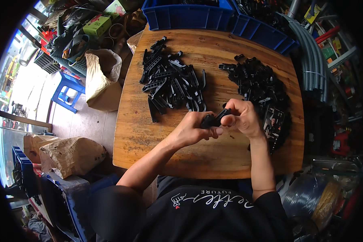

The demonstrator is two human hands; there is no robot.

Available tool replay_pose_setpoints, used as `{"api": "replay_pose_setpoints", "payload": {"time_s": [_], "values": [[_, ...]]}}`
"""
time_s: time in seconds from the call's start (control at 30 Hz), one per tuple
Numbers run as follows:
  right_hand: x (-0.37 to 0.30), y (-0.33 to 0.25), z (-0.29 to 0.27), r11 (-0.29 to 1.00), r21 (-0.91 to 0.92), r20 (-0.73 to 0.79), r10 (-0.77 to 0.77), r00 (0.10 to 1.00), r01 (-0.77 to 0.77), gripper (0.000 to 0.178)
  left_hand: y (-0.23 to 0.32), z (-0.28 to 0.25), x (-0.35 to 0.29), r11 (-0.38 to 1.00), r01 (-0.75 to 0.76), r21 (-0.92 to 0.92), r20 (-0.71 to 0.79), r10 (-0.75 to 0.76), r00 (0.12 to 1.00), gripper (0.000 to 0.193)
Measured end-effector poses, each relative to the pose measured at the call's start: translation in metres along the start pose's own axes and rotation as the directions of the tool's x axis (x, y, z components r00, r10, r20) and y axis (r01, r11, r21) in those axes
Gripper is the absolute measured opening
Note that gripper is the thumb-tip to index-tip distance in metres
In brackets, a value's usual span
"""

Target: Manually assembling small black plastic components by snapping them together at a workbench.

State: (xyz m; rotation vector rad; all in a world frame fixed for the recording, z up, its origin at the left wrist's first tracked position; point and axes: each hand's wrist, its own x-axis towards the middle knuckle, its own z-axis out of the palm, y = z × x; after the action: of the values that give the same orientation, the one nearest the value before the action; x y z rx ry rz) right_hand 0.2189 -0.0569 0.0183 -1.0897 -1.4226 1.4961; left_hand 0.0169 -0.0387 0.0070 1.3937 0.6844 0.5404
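Observation:
My left hand (189, 130) is closed around a small black plastic part (207, 121), above the near middle of the wooden table. From the other side my right hand (246, 119) pinches a black strip-like piece (222, 116) between thumb and fingers. The two pieces meet between my hands; whether they are joined I cannot tell. Beyond my left hand lies a loose pile of long black plastic strips (171, 78). A heap of smaller black plastic parts (258, 78) spreads along the right, close to my right hand.
Blue plastic bins (189, 18) stand at the far edge of the wooden table (149, 141). A phone-like screen (273, 122) rests against the right heap. Left of the table are paper sacks (72, 155) and a blue stool (68, 90). Grey tubing (312, 60) hangs at the right.

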Motion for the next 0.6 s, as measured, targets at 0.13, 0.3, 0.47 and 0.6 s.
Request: {"api": "replay_pose_setpoints", "payload": {"time_s": [0.13, 0.3, 0.47, 0.6], "values": [[0.056, -0.003, -0.001, 0.622, -0.730, -0.074, -0.485, 0.871, 0.284, 0.017, 0.015, -0.031, 0.000, 0.947, -0.065, -0.315, -0.211, -0.003, 0.977, 0.028], [0.098, 0.017, -0.014, 0.084, -0.970, 0.169, -0.444, 0.880, 0.229, 0.015, -0.002, -0.042, 0.011, 0.823, -0.342, -0.453, -0.307, 0.217, 0.927, 0.027], [0.040, -0.017, 0.002, 0.194, -0.918, 0.139, -0.660, 0.738, 0.346, 0.022, -0.006, -0.048, 0.003, 0.869, -0.105, -0.483, -0.227, -0.009, 0.974, 0.034], [-0.006, -0.024, 0.027, 0.169, -0.901, 0.180, -0.690, 0.701, 0.399, 0.032, -0.004, -0.023, 0.006, 0.714, 0.232, -0.660, 0.199, -0.131, 0.971, 0.035]]}}
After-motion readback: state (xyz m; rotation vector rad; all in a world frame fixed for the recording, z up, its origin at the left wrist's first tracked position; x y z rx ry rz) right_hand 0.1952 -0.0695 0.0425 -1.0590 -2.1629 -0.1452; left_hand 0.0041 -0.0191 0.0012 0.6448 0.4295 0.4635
